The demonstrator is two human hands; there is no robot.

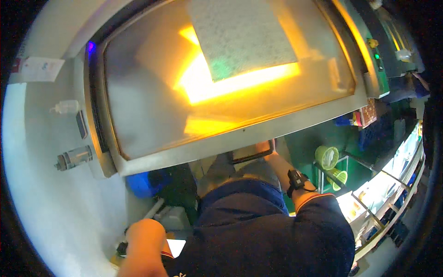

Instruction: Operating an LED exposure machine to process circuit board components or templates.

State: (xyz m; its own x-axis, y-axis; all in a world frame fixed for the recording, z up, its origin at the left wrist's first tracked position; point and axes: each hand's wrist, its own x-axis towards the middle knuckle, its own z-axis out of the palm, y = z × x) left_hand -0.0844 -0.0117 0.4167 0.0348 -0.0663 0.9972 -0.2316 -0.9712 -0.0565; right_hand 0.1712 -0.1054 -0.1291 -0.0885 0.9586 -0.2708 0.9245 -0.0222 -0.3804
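My right hand (266, 148) is low at the front edge of a metal-framed light table (194, 154). Its fingers are partly hidden there and seem closed on the right end of a dark-rimmed flat thing (251, 156), whose kind I cannot make out. A black device (297, 180) is strapped to my right wrist. Of my left arm (146, 228), only a bent part shows at the lower left; that hand is out of sight. On the table's glass lies a grey speckled sheet (247, 41), with bright yellow light spilling around its lower and left edges.
To the left, a clear cylindrical container (74, 158), a phone-like dark slab (81, 124), a small bottle (67, 107) and paper (42, 69) lie on a pale surface. At right are green baskets (326, 157) and a brightly lit rack (383, 189). A blue bag-like thing (142, 183) sits below the table.
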